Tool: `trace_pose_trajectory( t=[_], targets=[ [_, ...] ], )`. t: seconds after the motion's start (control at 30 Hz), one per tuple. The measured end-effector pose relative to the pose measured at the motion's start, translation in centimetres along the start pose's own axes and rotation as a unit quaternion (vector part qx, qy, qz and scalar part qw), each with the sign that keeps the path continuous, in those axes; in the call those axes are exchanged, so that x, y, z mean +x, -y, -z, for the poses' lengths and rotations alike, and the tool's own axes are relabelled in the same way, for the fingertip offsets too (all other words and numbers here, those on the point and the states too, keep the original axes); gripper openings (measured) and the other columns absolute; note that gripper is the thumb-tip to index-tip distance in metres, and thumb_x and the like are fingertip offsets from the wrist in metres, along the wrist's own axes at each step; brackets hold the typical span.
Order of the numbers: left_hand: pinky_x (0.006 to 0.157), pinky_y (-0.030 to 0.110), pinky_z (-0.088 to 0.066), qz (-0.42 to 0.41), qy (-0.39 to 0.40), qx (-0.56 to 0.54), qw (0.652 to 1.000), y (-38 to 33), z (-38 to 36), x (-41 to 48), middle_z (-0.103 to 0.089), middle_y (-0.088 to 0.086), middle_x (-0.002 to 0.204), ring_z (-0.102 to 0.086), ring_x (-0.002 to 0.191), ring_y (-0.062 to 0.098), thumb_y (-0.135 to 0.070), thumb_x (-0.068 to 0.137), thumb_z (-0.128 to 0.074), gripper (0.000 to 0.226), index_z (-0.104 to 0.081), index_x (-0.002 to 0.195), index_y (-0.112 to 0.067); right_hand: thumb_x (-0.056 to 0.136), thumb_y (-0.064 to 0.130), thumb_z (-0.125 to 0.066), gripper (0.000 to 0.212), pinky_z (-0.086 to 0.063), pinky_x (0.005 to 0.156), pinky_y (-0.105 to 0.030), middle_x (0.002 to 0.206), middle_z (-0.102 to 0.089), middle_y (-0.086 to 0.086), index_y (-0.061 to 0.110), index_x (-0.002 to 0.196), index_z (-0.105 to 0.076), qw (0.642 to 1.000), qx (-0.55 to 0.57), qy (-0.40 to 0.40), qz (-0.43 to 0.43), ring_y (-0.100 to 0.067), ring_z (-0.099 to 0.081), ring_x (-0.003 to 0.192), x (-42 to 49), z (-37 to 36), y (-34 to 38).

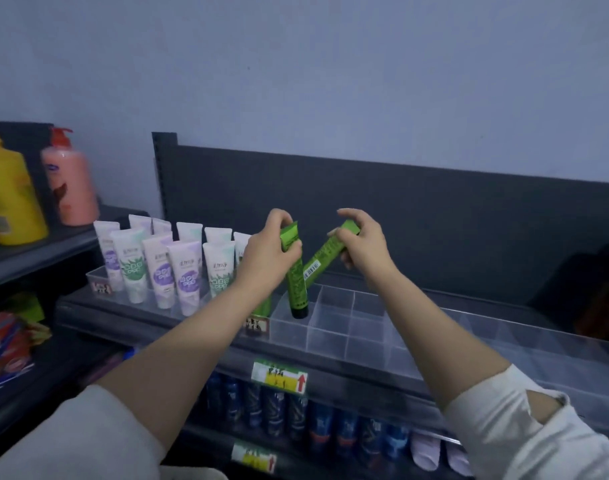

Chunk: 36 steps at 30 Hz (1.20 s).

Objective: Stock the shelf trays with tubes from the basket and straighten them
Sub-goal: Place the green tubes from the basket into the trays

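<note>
White tubes (164,268) stand beside green tubes (297,285) held over a divided tray (334,327).

Roughly ten white tubes (188,271) stand at centre left. Three green tubes (297,289) show mid-frame. Two pump bottles (71,188) sit upper left.

Glossy, smooth plastic on the upright green tube (296,284) and the slanted green tube (325,255), with a shiny black cap (300,311) on the upright one. Clear, hard, smooth plastic for the divided tray (334,327). Soft-sheen plastic on the white tubes (188,271). Dark matt metal, by its look, for the back panel (417,216). Paper for the price tag (282,375). Matt white cloth on the sleeve (486,424). Glossy plastic on the yellow bottle (8,199).
</note>
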<state>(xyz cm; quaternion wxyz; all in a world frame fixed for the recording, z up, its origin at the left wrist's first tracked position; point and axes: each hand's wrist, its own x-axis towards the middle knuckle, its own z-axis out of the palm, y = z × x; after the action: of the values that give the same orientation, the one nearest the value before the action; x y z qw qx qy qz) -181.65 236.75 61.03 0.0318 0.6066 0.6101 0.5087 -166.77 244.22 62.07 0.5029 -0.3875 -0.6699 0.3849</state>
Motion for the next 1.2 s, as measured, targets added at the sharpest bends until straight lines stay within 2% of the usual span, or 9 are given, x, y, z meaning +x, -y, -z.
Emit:
trace_pose_trajectory(
  t=[0.1,0.2,0.37,0.53,0.7,0.77,0.87,1.0,1.2],
  targets=[
    [0.062,0.031,-0.042,-0.011,0.012,0.040,0.999,0.2,-1.2,0.8,-0.054,-0.001,0.070,-0.051,0.058,0.016,-0.018,0.088,-0.055,0.034,-0.045,0.118,-0.028,0.085,0.006,-0.062,0.015,-0.039,0.037,-0.023,0.071,-0.056,-0.008,0.014,0.093,-0.052,0.998,0.034,0.053,-0.006,-0.015,-0.048,0.039,1.8,0.7,-0.9],
    [0.062,0.034,-0.043,-0.013,0.009,0.075,0.997,0.2,-2.0,1.4,-0.047,-0.003,0.060,-0.046,0.053,0.013,-0.016,0.088,-0.053,0.041,-0.047,0.125,-0.033,0.086,0.007,-0.067,0.022,-0.046,0.040,-0.023,0.068,-0.052,-0.007,0.011,0.094,-0.046,0.988,0.090,0.118,-0.040,-0.012,-0.052,0.041,3.0,1.1,-1.4],
    [0.068,0.032,-0.045,0.007,-0.023,0.089,0.996,0.2,-2.2,2.2,-0.059,0.002,0.076,-0.052,0.068,0.020,-0.014,0.085,-0.058,0.009,-0.059,0.092,-0.020,0.083,0.005,-0.071,0.032,-0.055,0.049,-0.022,0.073,-0.049,-0.009,0.010,0.095,-0.043,0.966,0.164,0.184,-0.072,-0.012,-0.060,0.047,4.5,0.6,-2.4],
    [0.039,0.020,-0.047,0.070,-0.029,0.041,0.996,-0.3,-1.0,3.1,-0.056,0.004,0.063,-0.056,0.042,0.018,-0.021,0.080,-0.072,0.020,-0.056,0.087,-0.012,0.078,0.020,-0.078,0.025,-0.057,0.062,-0.027,0.075,-0.060,-0.009,0.010,0.077,-0.055,0.984,0.119,0.132,-0.031,-0.017,-0.064,0.057,6.0,-0.6,-3.1],
    [0.053,0.023,-0.058,0.126,0.006,-0.018,0.992,-0.4,0.2,3.9,-0.060,0.016,0.086,-0.061,0.055,0.019,-0.006,0.079,-0.073,0.030,-0.055,0.102,-0.010,0.076,0.026,-0.080,0.024,-0.058,0.059,-0.023,0.070,-0.065,-0.007,0.009,0.077,-0.063,0.994,0.067,0.090,-0.011,-0.013,-0.065,0.052,7.5,-1.7,-3.2],
    [0.064,0.032,-0.061,0.124,0.025,-0.002,0.992,-0.1,0.8,4.2,-0.061,0.016,0.086,-0.062,0.057,0.021,-0.006,0.079,-0.072,0.031,-0.054,0.103,-0.013,0.077,0.028,-0.079,0.025,-0.057,0.057,-0.020,0.069,-0.066,-0.006,0.009,0.077,-0.063,0.995,0.041,0.091,-0.004,-0.010,-0.065,0.050,7.9,-2.1,-3.4],
    [0.067,0.040,-0.060,0.096,0.032,0.080,0.992,-0.2,1.3,4.7,-0.063,0.010,0.075,-0.067,0.060,0.028,-0.020,0.075,-0.077,0.034,-0.055,0.100,-0.014,0.078,0.029,-0.078,0.029,-0.055,0.053,-0.017,0.066,-0.066,-0.008,0.004,0.080,-0.064,0.995,0.008,0.096,0.008,-0.007,-0.064,0.046,8.0,-2.5,-3.8],
    [0.067,0.033,-0.050,0.015,0.014,0.212,0.977,-1.0,1.1,5.5,-0.060,0.004,0.085,-0.064,0.066,0.025,-0.044,0.075,-0.071,0.038,-0.051,0.093,-0.017,0.085,0.025,-0.071,0.027,-0.052,0.046,-0.015,0.062,-0.065,-0.010,-0.001,0.087,-0.066,0.994,-0.020,0.109,0.015,-0.006,-0.061,0.040,7.9,-3.2,-3.7],
    [0.071,0.035,-0.049,-0.011,-0.038,0.216,0.976,0.1,1.2,6.5,-0.054,0.003,0.090,-0.055,0.079,0.023,-0.048,0.079,-0.067,0.043,-0.048,0.103,-0.018,0.095,0.016,-0.058,0.022,-0.052,0.046,-0.016,0.064,-0.064,-0.013,-0.005,0.095,-0.065,0.985,-0.055,0.160,0.029,-0.005,-0.061,0.039,8.3,-4.3,-3.5]
  ],
)
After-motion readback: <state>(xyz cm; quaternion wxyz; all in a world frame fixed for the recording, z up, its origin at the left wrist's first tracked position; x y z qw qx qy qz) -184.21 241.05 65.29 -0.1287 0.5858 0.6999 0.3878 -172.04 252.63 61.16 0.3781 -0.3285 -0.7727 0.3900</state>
